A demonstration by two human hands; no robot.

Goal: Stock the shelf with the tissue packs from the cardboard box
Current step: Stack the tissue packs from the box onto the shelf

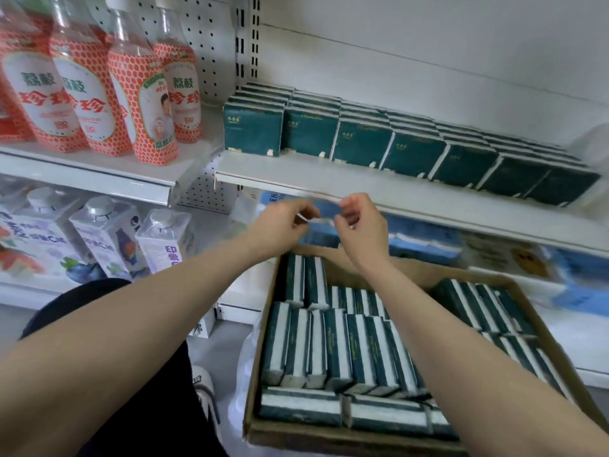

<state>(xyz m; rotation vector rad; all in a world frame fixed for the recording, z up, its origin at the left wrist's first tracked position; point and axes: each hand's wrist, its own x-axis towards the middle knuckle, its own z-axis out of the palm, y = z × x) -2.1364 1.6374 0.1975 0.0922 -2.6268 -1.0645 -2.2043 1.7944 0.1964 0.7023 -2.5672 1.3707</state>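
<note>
The left hand (283,225) and right hand (359,225) seem to pinch a blurred film (324,206) mid-frame; better drop it aside before lifting tissue packs (329,344).

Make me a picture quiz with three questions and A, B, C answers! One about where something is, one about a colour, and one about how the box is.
1. Where do the red-and-white dotted plastic bottles stand? A) left of the dark green tissue packs on the white metal shelf B) on the floor C) on top of the packs
2. What colour are the round caps on the pale gable-top cartons below? A) red B) silver-grey C) black
3. How is the brown cardboard box? A) taped shut B) open, with green-and-white packs inside C) open and empty
Answers: 1 A, they stand further left; 2 B, the caps look silver-grey; 3 B, no lid, rows of packs showing.
</note>
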